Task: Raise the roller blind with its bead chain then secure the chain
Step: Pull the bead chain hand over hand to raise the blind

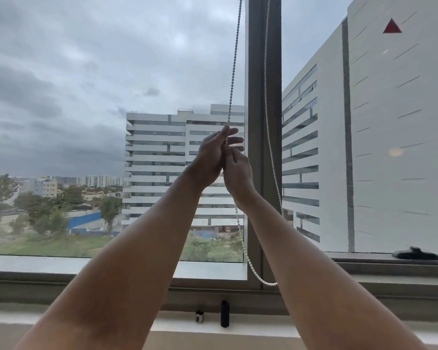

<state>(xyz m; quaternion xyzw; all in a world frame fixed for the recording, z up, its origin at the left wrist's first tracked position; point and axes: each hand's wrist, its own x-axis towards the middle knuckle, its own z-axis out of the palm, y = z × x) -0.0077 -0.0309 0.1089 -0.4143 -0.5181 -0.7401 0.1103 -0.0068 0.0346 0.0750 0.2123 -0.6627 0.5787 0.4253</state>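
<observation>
A white bead chain (234, 64) hangs in a loop in front of the dark window post (257, 97). Its near strand runs down from the top edge into my two raised hands, which meet at mid-height. My left hand (213, 155) holds the strand with its fingers stretched rightward past it. Just below, my right hand (238, 170) grips the same strand with curled fingers. Under my hands the chain sags to a loop bottom (268, 283) by the sill, and the far strand (271, 147) climbs along the post. The blind itself is out of view above.
The window sill (61, 269) runs across below the glass. A small black cylinder (224, 314) and a small dark clip-like item (199, 316) stand on the ledge under the post. A dark handle (415, 253) lies on the right frame.
</observation>
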